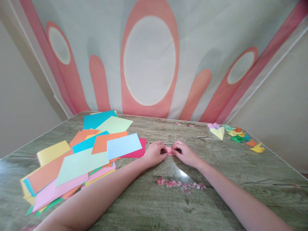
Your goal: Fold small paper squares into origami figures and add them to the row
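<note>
A small piece of pink folded paper [169,150] lies at the middle of the table between my two hands. My left hand [155,153] pinches its left end, thumb and fingers pressed together. At the right end, my right hand [184,152] grips the paper in the same way. Both hands rest close to the tabletop, a short gap apart. Fingertips cover the two ends of the paper, so its full shape is hidden.
Loose coloured paper sheets [83,166] spread over the left of the wood-patterned table [149,199]. At the far right sit several small folded paper figures [240,138] beside a pale yellow folded paper piece [218,132]. A printed cloth [149,57] hangs behind the table.
</note>
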Demonstrator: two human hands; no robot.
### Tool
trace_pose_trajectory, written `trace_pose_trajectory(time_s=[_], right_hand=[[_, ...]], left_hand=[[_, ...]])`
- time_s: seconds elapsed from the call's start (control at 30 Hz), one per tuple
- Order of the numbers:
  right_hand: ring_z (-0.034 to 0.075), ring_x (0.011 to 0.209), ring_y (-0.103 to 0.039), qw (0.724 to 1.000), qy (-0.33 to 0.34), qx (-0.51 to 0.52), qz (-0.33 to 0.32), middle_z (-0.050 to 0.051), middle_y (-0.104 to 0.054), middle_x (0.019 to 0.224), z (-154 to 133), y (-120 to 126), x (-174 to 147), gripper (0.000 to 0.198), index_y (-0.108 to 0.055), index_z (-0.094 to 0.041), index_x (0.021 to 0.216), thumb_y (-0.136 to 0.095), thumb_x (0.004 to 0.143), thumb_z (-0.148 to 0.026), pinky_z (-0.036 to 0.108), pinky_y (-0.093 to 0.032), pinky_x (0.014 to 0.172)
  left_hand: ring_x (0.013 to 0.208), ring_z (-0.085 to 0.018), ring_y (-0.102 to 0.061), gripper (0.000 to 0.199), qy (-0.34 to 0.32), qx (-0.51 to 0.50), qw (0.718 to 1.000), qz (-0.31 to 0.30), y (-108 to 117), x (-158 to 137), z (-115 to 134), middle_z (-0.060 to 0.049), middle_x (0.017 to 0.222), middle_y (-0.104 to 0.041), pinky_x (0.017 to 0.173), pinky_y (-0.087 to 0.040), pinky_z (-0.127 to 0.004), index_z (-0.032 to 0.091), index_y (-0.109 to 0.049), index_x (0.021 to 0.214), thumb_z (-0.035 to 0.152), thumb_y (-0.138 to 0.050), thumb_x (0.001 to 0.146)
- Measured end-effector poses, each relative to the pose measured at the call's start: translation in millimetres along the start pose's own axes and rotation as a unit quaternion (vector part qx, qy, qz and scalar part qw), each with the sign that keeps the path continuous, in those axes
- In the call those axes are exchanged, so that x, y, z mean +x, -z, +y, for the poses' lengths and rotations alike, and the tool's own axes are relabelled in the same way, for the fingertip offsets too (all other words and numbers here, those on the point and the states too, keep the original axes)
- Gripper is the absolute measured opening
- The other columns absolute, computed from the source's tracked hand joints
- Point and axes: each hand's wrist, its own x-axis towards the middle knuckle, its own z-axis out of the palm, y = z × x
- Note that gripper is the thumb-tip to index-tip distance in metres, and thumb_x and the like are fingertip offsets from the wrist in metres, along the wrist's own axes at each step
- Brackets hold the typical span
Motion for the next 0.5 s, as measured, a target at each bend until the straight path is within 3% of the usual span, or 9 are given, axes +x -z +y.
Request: trace_pose_trajectory(time_s=[0.5], right_hand=[[0.016,0.075,-0.054,1.0,-0.017,-0.004,0.005,0.003,-0.057,0.078,-3.0,-0.8,1.4,0.012,-0.059,-0.018,0.069,-0.055,0.08,-0.021,0.032,-0.043,0.072]], left_hand=[[0.091,-0.021,-0.05,0.017,0.062,0.056,0.996,0.034,-7.3,2.5,1.2,-0.003,0.092,-0.058,0.079,-0.04,-0.035,0.019,-0.064,0.065,0.03,-0.056,0.076]])
